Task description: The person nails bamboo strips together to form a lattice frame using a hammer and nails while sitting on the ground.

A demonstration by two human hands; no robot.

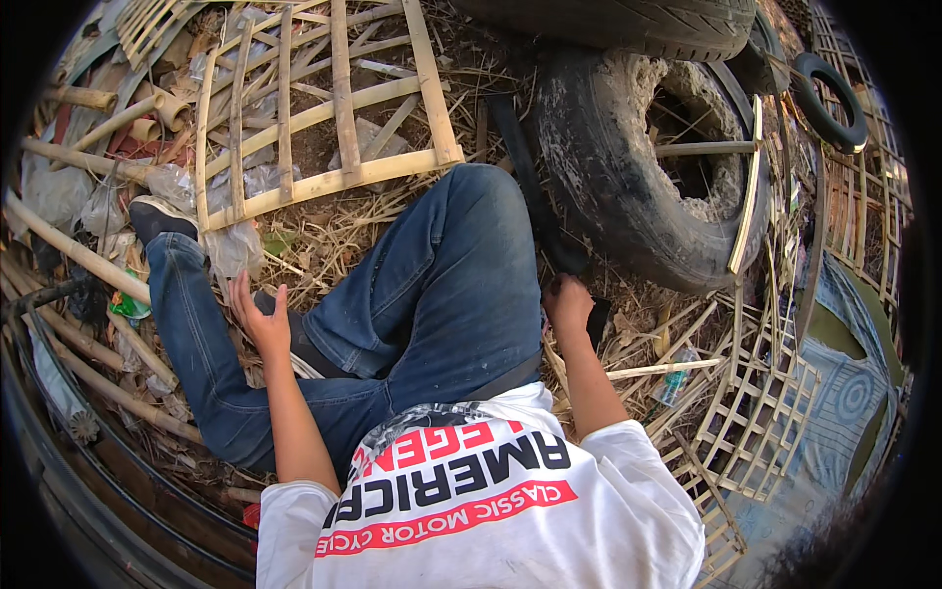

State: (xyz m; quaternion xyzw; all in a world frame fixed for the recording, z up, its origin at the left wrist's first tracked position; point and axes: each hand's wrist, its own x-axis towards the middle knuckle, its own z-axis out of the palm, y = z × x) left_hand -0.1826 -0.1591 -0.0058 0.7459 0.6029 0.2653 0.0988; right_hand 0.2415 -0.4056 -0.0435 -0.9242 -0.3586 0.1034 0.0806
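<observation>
My left hand [260, 316] is held over my bent left leg with its fingers apart and nothing in them. Beside my right thigh, my right hand [569, 306] is closed, its fingers curled downward at a dark object whose kind I cannot make out. A long black strip [520, 162] runs along the ground from beyond my knee down to those fingers. Just past my knees lies a lattice frame of split bamboo [324, 182], with slats crossing curved lengthwise strips. A crumpled clear plastic bag [235, 248] lies between that frame and my left hand.
A big worn tyre [608, 167] lies at the right front, with another tyre [628, 25] behind it. Bamboo poles [83, 245] cross the left side. Woven bamboo lattice [760, 412] and a blue denim cloth [834, 393] lie right. A plastic bottle [675, 378] rests among bamboo scraps.
</observation>
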